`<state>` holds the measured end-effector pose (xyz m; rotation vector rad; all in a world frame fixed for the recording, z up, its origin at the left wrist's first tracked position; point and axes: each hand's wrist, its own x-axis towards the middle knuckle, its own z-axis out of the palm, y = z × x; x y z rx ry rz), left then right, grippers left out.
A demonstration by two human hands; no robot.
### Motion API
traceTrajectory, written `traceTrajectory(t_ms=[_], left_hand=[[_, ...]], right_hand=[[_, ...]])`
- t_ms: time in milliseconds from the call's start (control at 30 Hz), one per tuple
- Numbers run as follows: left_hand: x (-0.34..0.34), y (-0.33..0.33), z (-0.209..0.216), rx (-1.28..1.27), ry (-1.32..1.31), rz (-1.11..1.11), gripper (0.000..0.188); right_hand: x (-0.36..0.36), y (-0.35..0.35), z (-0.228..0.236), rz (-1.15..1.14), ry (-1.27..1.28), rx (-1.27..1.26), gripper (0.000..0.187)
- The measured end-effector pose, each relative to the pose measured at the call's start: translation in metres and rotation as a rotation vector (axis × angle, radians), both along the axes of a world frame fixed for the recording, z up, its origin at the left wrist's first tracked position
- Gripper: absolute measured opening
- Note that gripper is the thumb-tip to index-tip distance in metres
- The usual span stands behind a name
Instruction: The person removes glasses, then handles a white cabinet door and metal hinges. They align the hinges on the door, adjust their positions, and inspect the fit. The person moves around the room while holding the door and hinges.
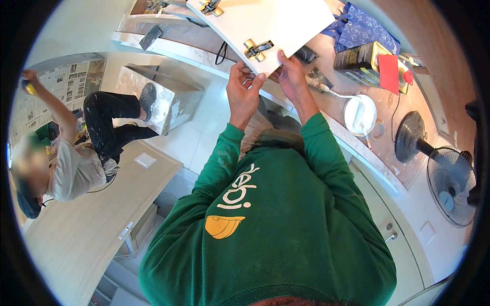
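Note:
A white cabinet door [278, 23] is held out in front of me, tilted over the worktop. Two metal concealed hinges sit along its left edge: a hinge [259, 50] near the close corner and another hinge [210, 7] farther off, cut by the picture's top. My left hand [242, 98] grips the near corner, thumb on the white face and the other fingers curled behind. With its thumb beside the closer hinge, my right hand [294, 81] holds the near edge; its other fingers are partly hidden under the door.
A cluttered worktop [326, 76] bears a white tub [360, 113] with a brush across it, a rectangular tin [357, 61], a blue patterned bag [365, 30] and a phone-like slab [150, 37]. At right stands a fan [451, 186]. A co-worker [76, 168] reaches up at left, near a stained box [163, 102].

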<state>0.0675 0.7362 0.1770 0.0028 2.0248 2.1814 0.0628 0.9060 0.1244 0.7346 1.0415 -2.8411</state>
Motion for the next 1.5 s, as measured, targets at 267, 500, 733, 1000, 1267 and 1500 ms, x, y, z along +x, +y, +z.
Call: traceTrajectory(t_ms=[267,500,733,1000,1267,1500], left_hand=[[-0.008,0.003,0.001,0.016,-0.002,0.066,0.028],[-0.032,-0.002,0.006,-0.031,-0.085,0.059,0.041],[-0.037,-0.004,0.016,0.094,-0.077,0.045,0.051],[-0.015,0.001,0.001,0.047,0.015,0.059,0.037],[-0.042,-0.001,0.008,-0.070,-0.071,0.119,0.036],[-0.049,-0.007,0.023,0.067,-0.161,0.073,0.032]], right_hand=[[0.002,-0.003,0.003,-0.026,-0.015,0.023,0.043],[0.002,-0.003,0.004,-0.025,-0.021,0.031,0.045],[0.000,-0.001,0.004,-0.024,-0.074,0.047,0.047],[0.002,-0.004,0.004,-0.034,-0.022,0.045,0.047],[0.002,-0.004,0.006,-0.038,-0.041,0.038,0.044],[0.000,-0.004,0.001,-0.050,-0.050,0.039,0.046]])
